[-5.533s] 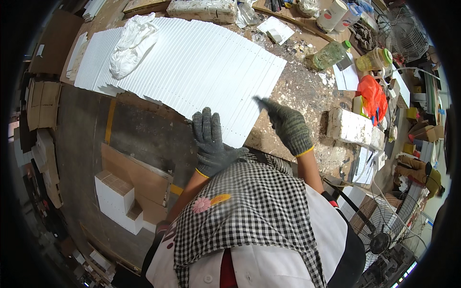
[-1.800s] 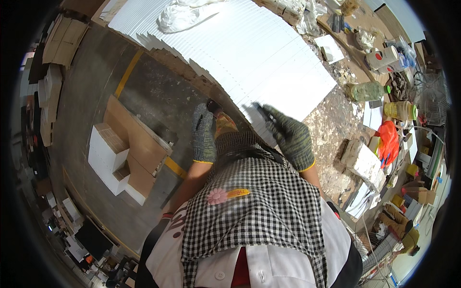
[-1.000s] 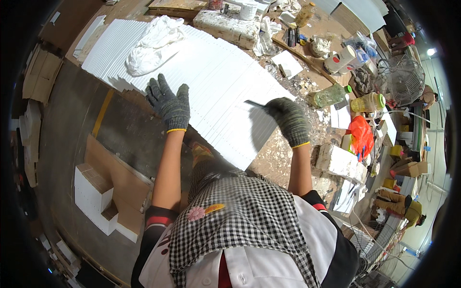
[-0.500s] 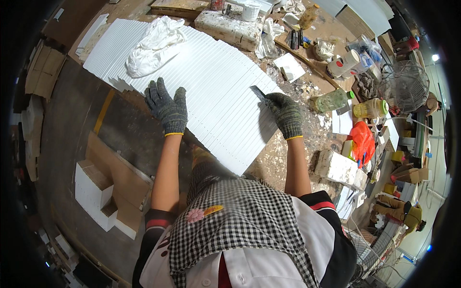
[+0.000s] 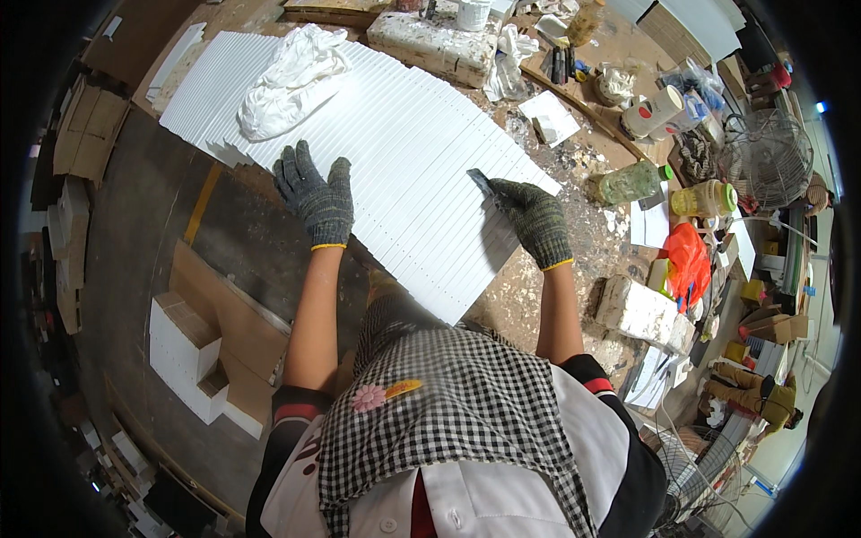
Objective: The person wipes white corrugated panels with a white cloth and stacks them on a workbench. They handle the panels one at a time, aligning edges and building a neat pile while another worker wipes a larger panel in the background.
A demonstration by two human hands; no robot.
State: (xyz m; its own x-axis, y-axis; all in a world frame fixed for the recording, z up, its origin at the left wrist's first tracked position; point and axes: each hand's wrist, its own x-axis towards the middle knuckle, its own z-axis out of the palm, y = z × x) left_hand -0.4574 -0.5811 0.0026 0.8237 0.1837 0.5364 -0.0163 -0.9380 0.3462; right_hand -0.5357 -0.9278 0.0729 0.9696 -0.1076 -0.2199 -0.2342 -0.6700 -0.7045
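Narrow white strips [image 5: 408, 117] lie side by side in a long row across the table. My left hand [image 5: 316, 197], in a grey knitted glove, rests on the row's near-left edge with its fingers spread and holds nothing. Similarly gloved, my right hand [image 5: 536, 220] is closed round a small flat-bladed putty knife [image 5: 481, 182]. Its blade points up and left over the strips; its handle is hidden in the fist. Whether the blade touches the strips, I cannot tell. A crumpled white cloth [image 5: 296, 82] lies on the far-left part of the row.
Right of the strips are a green-capped jar [image 5: 632, 183], a second jar of yellowish liquid [image 5: 704, 199], a red plastic bag [image 5: 687, 260] and a stained white block [image 5: 633, 308]. Another stained block [image 5: 435, 43] stands beyond. A folded cardboard box [image 5: 190, 345] lies on the floor at left.
The view has shifted slightly, so the table things appear a little further right. Both hands keep nearly the same places on the strips, the right still holding the putty knife.
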